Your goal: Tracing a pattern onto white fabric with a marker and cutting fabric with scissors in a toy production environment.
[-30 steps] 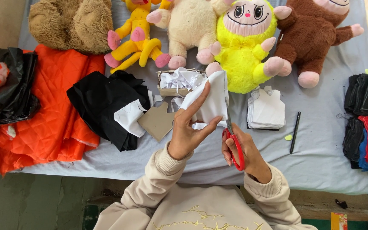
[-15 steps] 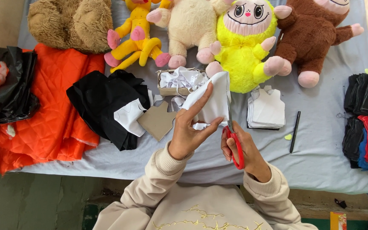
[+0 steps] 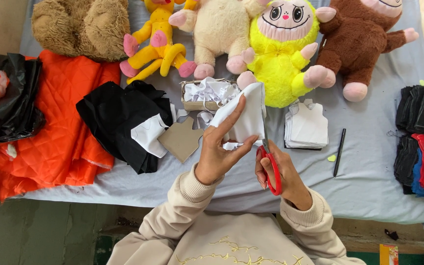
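My left hand (image 3: pixel 218 147) holds up a piece of white fabric (image 3: pixel 244 114), thumb and fingers pinched on its lower edge. My right hand (image 3: pixel 283 172) grips red-handled scissors (image 3: pixel 271 167), whose blades run up along the fabric's right edge. Both hands hover over the near part of a grey-blue sheet (image 3: pixel 369 162). A brown cardboard pattern (image 3: pixel 181 140) lies just left of my left hand. A small box of white scraps (image 3: pixel 207 94) sits behind the fabric.
Several plush toys line the back, among them a yellow doll (image 3: pixel 280 54) and a brown monkey (image 3: pixel 359 44). A stack of white cut pieces (image 3: pixel 307 126), a black pen (image 3: pixel 339 152), black cloth (image 3: pixel 123 115), orange quilted fabric (image 3: pixel 60 132) and folded dark cloths (image 3: pixel 423 137) lie around.
The white fabric has shifted slightly in my left hand as the scissors work along its right edge. Everything else stays where it was.
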